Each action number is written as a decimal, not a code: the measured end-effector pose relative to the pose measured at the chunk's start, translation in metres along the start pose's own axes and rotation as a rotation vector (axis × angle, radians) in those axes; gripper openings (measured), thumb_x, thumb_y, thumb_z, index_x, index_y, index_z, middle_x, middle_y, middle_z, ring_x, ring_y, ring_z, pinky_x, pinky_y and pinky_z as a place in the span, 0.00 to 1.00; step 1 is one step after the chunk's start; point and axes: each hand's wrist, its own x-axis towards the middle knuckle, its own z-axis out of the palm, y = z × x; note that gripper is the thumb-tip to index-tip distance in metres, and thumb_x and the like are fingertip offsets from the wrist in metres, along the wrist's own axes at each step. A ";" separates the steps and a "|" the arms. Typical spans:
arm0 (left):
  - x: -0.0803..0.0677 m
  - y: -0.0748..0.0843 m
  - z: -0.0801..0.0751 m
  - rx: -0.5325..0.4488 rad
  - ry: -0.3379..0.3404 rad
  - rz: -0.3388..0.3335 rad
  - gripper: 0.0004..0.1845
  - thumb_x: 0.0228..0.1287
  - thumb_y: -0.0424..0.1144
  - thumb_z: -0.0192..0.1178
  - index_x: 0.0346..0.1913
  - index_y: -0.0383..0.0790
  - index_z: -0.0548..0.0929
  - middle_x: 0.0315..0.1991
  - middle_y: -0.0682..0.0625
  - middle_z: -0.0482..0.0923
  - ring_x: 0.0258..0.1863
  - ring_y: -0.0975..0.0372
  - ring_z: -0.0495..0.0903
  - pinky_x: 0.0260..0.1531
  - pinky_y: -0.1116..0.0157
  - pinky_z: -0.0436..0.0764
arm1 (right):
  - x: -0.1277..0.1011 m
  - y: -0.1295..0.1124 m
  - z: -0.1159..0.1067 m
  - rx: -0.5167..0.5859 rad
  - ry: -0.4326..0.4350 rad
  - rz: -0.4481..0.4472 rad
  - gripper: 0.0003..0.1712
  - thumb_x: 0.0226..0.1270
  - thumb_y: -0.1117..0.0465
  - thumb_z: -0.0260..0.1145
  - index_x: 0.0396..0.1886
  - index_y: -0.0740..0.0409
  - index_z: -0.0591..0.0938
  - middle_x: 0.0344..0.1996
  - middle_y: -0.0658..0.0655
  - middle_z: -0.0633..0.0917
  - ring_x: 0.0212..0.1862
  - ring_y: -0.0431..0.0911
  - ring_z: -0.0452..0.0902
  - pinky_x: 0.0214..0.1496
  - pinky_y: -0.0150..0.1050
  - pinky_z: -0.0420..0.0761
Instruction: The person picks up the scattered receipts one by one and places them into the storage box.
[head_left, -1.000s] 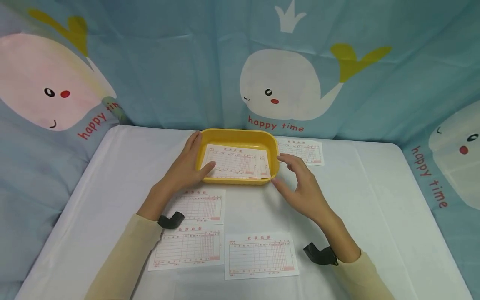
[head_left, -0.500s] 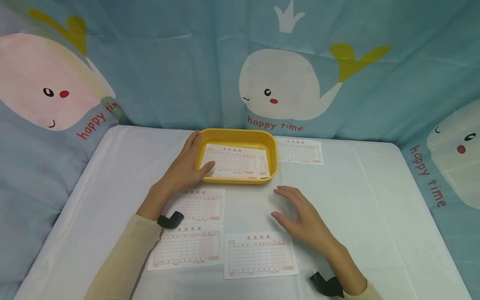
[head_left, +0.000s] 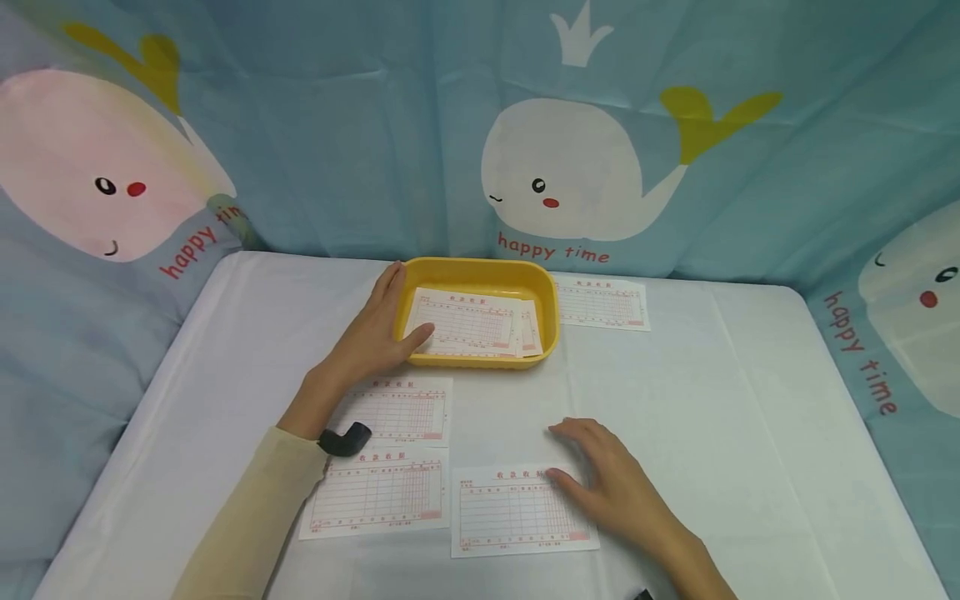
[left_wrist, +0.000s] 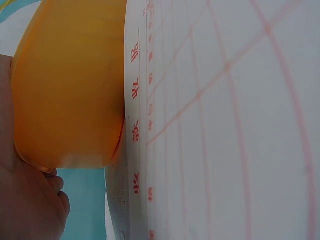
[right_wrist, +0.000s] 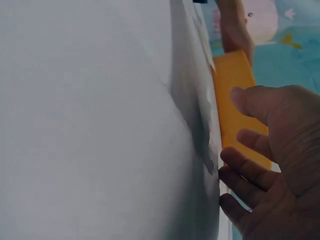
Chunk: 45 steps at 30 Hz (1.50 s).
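A yellow plastic tray (head_left: pixel 480 362) stands at the back middle of the table, with several printed receipt slips (head_left: pixel 465 323) lying in it. My left hand (head_left: pixel 363 337) grips its left end, thumb over the rim and fingers along the outer wall. In the left wrist view the tray's side (left_wrist: pixel 70 90) rises beside a receipt slip (left_wrist: pixel 225 130). My right hand (head_left: pixel 615 487) holds nothing; its fingers are spread and loosely bent, over the right edge of the front right receipt slip (head_left: pixel 510 521). The right wrist view shows that hand (right_wrist: pixel 285 165) with fingers apart.
Two more slips lie one above the other at left, a rear slip (head_left: pixel 397 412) partly under my left wrist and a front slip (head_left: pixel 378 492). Another slip (head_left: pixel 603 302) lies behind the tray's right side. A blue whale-print curtain (head_left: pixel 337 150) hangs behind the white-covered table (head_left: pixel 712 392).
My right hand has moved away from the tray's right end, toward the front of the table and over the front right slip. The left hand and the tray have stayed put.
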 end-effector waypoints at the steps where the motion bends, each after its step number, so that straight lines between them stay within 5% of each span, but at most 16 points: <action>1: 0.000 0.001 0.000 0.000 -0.001 -0.001 0.57 0.73 0.64 0.57 0.87 0.46 0.33 0.89 0.45 0.32 0.87 0.46 0.48 0.82 0.41 0.59 | -0.004 0.000 0.000 -0.015 0.005 0.004 0.32 0.62 0.51 0.81 0.66 0.41 0.81 0.65 0.41 0.81 0.70 0.44 0.78 0.72 0.44 0.74; 8: 0.000 0.004 -0.001 0.007 -0.013 -0.017 0.56 0.73 0.63 0.57 0.87 0.46 0.34 0.89 0.48 0.31 0.87 0.46 0.48 0.82 0.42 0.59 | -0.024 0.001 0.005 -0.066 0.060 -0.045 0.38 0.54 0.49 0.86 0.65 0.45 0.82 0.66 0.47 0.81 0.70 0.46 0.76 0.75 0.13 0.51; 15: -0.001 0.003 -0.001 0.013 -0.005 -0.018 0.56 0.74 0.63 0.57 0.87 0.46 0.34 0.89 0.45 0.32 0.87 0.45 0.49 0.82 0.41 0.60 | -0.032 0.002 0.004 -0.149 0.116 -0.055 0.44 0.42 0.45 0.89 0.62 0.50 0.85 0.54 0.43 0.79 0.60 0.41 0.71 0.65 0.29 0.64; 22: -0.002 0.000 0.000 0.008 0.005 -0.022 0.56 0.73 0.63 0.58 0.88 0.46 0.35 0.89 0.45 0.33 0.87 0.46 0.50 0.81 0.42 0.62 | -0.032 0.003 0.003 -0.138 0.136 -0.068 0.39 0.40 0.44 0.89 0.55 0.50 0.87 0.45 0.42 0.77 0.53 0.37 0.69 0.61 0.36 0.62; 30: -0.002 0.001 0.000 0.002 -0.003 -0.025 0.57 0.73 0.63 0.58 0.88 0.47 0.34 0.89 0.48 0.31 0.87 0.46 0.49 0.82 0.42 0.61 | -0.035 0.004 0.006 -0.092 0.176 -0.110 0.28 0.44 0.48 0.88 0.46 0.46 0.87 0.46 0.37 0.80 0.52 0.37 0.73 0.60 0.35 0.64; 38: -0.002 0.002 -0.001 0.006 -0.002 -0.022 0.57 0.73 0.63 0.58 0.88 0.48 0.34 0.89 0.48 0.31 0.87 0.46 0.50 0.81 0.41 0.61 | -0.043 0.003 0.014 -0.050 0.234 -0.120 0.22 0.50 0.62 0.85 0.44 0.42 0.87 0.37 0.31 0.83 0.39 0.29 0.74 0.51 0.28 0.66; 45: -0.001 0.003 -0.001 0.012 -0.005 -0.022 0.57 0.73 0.64 0.57 0.87 0.47 0.33 0.89 0.47 0.31 0.87 0.45 0.50 0.82 0.41 0.60 | -0.049 0.001 0.018 0.037 0.225 -0.142 0.17 0.60 0.64 0.80 0.43 0.40 0.86 0.36 0.35 0.86 0.38 0.28 0.75 0.46 0.21 0.71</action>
